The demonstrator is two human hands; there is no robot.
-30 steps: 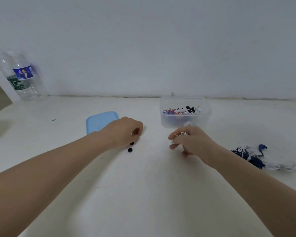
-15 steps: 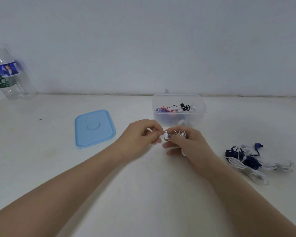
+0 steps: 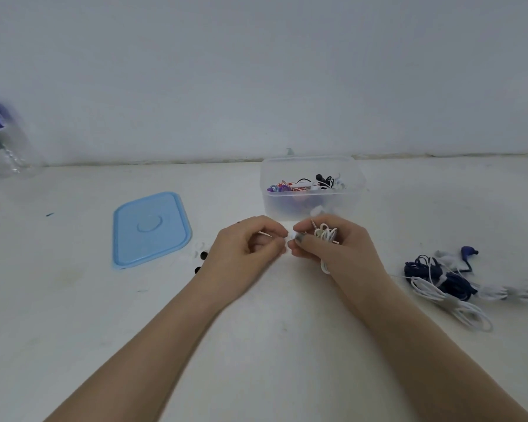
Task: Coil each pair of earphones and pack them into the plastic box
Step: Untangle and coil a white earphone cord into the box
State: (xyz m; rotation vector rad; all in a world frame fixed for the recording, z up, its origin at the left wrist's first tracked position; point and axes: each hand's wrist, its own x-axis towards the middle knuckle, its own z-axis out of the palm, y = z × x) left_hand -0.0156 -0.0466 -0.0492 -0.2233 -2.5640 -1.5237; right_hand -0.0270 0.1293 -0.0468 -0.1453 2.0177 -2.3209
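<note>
We see the plastic box (image 3: 313, 202) standing open on the white surface (image 3: 256, 330), near the wall, with several coiled earphones already inside: purple and red-and-white ones on the left, black and white ones on the right. Its blue lid (image 3: 151, 228) lies flat on the surface to the left, well apart from the box. Just in front of the box our two hands meet. The right hand (image 3: 333, 251) has its fingers curled round a bundle of white earphones (image 3: 326, 234), whose loops stick up above the knuckles and whose cord hangs out under the palm. The left hand (image 3: 244, 254) has its fingers bent inward, the tips pinching a small white end of the same earphones right beside the right thumb. To the right on the surface lies a tangled heap of dark blue and white earphones (image 3: 448, 281) not yet coiled. A few small black and white ear tips (image 3: 201, 257) lie between the lid and the left wrist. A clear water bottle (image 3: 0, 141) stands at the far left edge. Compared with a second ago, the left hand has left the ear tips beside the lid and come over to the right hand, which has kept its bundle.
</note>
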